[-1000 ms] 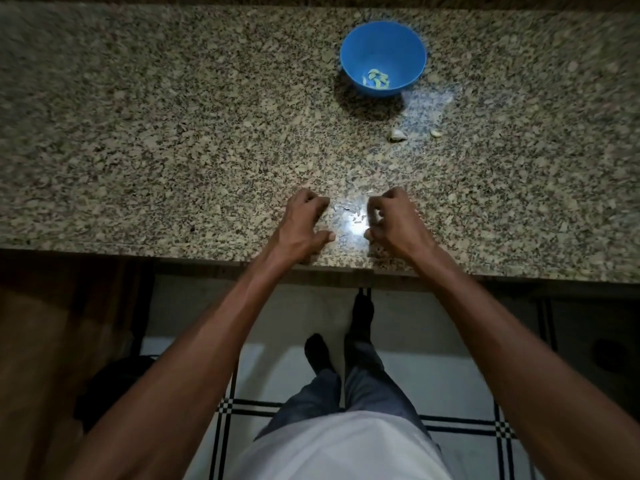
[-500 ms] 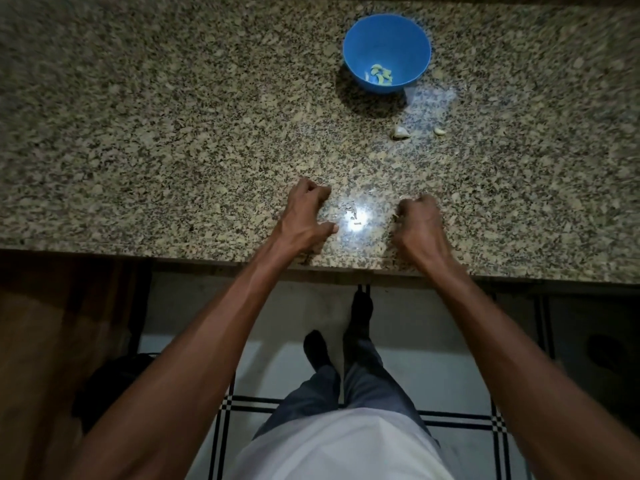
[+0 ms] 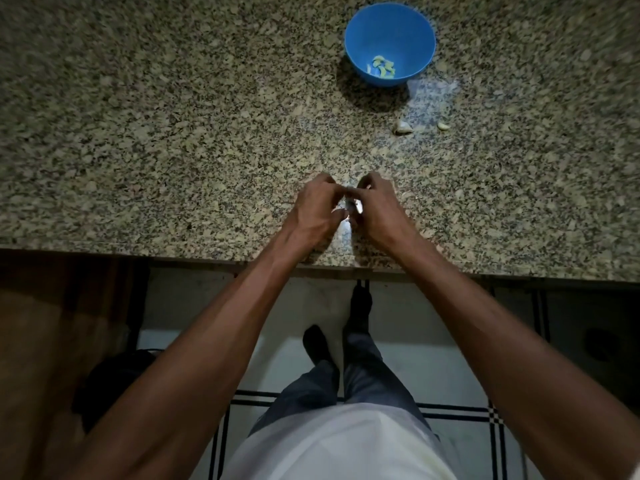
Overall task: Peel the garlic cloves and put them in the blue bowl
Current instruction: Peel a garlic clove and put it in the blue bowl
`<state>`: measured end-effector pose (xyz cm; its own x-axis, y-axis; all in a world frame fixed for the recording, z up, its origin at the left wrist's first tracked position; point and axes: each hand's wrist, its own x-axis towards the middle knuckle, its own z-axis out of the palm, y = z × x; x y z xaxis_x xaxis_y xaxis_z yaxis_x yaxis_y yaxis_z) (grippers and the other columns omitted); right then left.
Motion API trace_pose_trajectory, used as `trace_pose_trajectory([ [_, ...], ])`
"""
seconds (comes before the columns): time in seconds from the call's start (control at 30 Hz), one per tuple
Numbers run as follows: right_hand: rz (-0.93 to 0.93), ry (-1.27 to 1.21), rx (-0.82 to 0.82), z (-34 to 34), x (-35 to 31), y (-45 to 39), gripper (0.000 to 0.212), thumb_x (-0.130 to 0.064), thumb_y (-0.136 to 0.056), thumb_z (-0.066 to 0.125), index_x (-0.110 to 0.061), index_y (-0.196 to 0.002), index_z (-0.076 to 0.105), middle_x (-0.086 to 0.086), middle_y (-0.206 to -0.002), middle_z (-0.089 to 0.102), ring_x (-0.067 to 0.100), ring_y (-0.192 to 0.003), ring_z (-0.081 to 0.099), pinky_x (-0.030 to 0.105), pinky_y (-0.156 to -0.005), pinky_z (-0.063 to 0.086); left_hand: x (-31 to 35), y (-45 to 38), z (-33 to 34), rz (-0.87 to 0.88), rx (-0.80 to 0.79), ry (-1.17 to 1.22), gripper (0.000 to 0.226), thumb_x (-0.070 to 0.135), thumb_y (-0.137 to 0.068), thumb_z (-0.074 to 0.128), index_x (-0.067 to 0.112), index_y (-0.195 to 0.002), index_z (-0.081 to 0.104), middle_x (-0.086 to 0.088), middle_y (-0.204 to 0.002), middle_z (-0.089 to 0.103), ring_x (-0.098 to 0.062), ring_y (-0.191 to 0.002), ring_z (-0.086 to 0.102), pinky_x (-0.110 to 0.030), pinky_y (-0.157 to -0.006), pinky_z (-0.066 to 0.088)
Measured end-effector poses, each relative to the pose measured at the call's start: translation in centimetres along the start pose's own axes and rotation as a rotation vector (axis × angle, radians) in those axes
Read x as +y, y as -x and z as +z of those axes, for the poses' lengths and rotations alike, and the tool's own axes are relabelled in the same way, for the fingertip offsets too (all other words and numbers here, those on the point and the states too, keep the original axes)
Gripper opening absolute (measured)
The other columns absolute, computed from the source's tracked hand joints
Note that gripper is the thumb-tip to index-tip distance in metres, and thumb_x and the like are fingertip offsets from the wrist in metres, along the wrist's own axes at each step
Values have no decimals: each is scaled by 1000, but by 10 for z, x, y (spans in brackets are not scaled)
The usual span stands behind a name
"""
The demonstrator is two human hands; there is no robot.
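My left hand (image 3: pixel 313 211) and my right hand (image 3: pixel 379 211) meet over the counter's front edge. Their curled fingertips pinch a small pale garlic clove (image 3: pixel 354 204), which is mostly hidden between them. The blue bowl (image 3: pixel 408 26) stands far ahead and slightly to the right, with several peeled cloves (image 3: pixel 381 67) on its bottom. An unpeeled clove (image 3: pixel 403 127) lies on the counter below the bowl, and a smaller pale piece (image 3: pixel 443 125) lies just right of it.
The speckled granite counter (image 3: pixel 156 133) fills the upper half of the view, and its front edge (image 3: pixel 138 252) runs just below my hands. Below it are a tiled floor (image 3: pixel 433 341), my legs and a dark object (image 3: pixel 110 386) at the lower left.
My hands were apart on the counter with fingers curled. The right hand shifted right, then both came together, and they now pinch the clove between them.
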<state>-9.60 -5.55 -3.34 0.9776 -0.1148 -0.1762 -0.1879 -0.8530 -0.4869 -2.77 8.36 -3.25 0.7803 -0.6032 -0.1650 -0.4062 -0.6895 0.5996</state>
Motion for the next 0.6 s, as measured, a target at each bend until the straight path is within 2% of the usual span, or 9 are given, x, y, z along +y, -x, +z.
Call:
trace_pose_trajectory([
  [0.07,-11,-18,68,10,-2,0,20,-12,-103,60,-10,-120,70,9,-108,51,28,-96,54,17,-67,44,2,0,2,2,25,-15,23,8,-92,74,8,-114,76,-9,-103,64,-18,-86,61,-26,-81,55],
  [0.13,-1,-4,120,17,-3,4,17,-13,-104,60,-4,-110,74,9,-97,51,26,-83,54,21,-62,47,0,2,3,-30,53,-8,13,9,-93,74,6,-104,79,-10,-92,72,-17,-74,67,-31,-72,62],
  [0.2,-4,17,157,23,-1,8,19,-14,-104,61,-1,-103,75,7,-91,51,21,-75,51,34,-62,50,-3,3,7,-42,71,-13,9,8,-93,73,6,-98,81,-9,-83,74,-17,-67,70,-35,-64,63],
  [0.33,22,9,226,26,2,11,23,-15,-104,57,-5,-95,74,5,-85,54,18,-69,51,37,-58,50,-5,8,17,4,123,-38,14,10,-95,71,6,-86,81,-10,-74,69,-18,-61,64,-40,-61,61],
  [0.4,-37,71,227,25,3,12,19,-14,-102,62,-6,-91,75,6,-82,58,19,-67,53,37,-57,51,-7,13,23,39,170,-35,18,8,-95,67,4,-82,78,-11,-74,66,-20,-62,60,-40,-61,58],
  [0.5,-46,107,243,24,2,14,15,-8,-99,63,-5,-88,71,9,-81,59,21,-68,52,37,-57,50,-7,16,36,28,235,-25,14,7,-95,64,1,-86,73,-12,-81,65,-23,-71,59,-36,-64,51],
  [0.6,8,-19,231,23,1,7,14,0,-96,61,-5,-87,70,10,-82,63,23,-72,56,42,-62,52,-4,13,45,3,270,-8,10,8,-99,63,2,-91,66,-12,-87,63,-23,-80,57,-35,-71,51],
])
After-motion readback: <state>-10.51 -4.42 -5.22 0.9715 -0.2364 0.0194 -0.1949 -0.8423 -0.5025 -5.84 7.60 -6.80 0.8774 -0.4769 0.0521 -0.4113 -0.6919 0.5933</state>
